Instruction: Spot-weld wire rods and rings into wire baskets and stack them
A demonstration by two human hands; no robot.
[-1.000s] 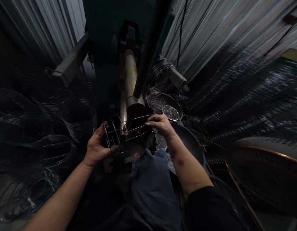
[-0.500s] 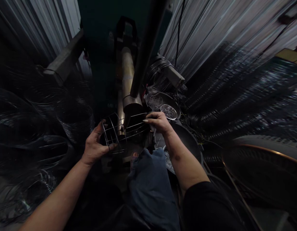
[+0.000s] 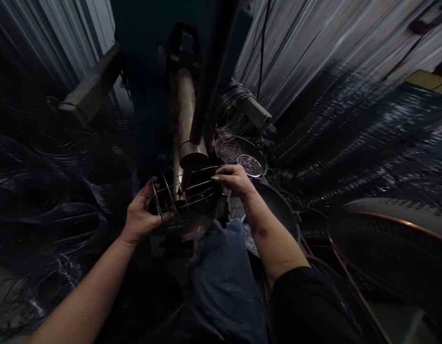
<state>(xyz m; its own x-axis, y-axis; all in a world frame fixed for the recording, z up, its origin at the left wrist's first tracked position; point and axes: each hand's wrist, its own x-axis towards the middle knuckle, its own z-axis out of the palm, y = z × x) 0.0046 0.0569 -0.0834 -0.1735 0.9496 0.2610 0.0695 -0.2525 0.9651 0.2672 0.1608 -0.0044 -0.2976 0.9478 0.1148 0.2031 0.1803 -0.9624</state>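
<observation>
A small wire cage (image 3: 185,193) of thin metal rods is held between both hands under a machine's metal head (image 3: 192,155). My left hand (image 3: 142,215) grips the cage's left ring, thumb below and fingers curled over the top. My right hand (image 3: 233,180) is closed over the cage's right rim, fingers pinching the wires. The brass-coloured cylinder (image 3: 185,107) of the machine rises behind the cage. My knee in blue jeans (image 3: 221,267) sits just below the hands.
Stacks of dark wire rings (image 3: 110,177) fill the left side. A round tray with small wire pieces (image 3: 251,165) lies right of the machine. Large fan guards (image 3: 389,243) and wire grilles crowd the right. Corrugated metal walls (image 3: 314,43) stand behind.
The view has drifted slightly down and left. Both hands keep their hold on the wire cage, which stays under the machine head with almost no movement.
</observation>
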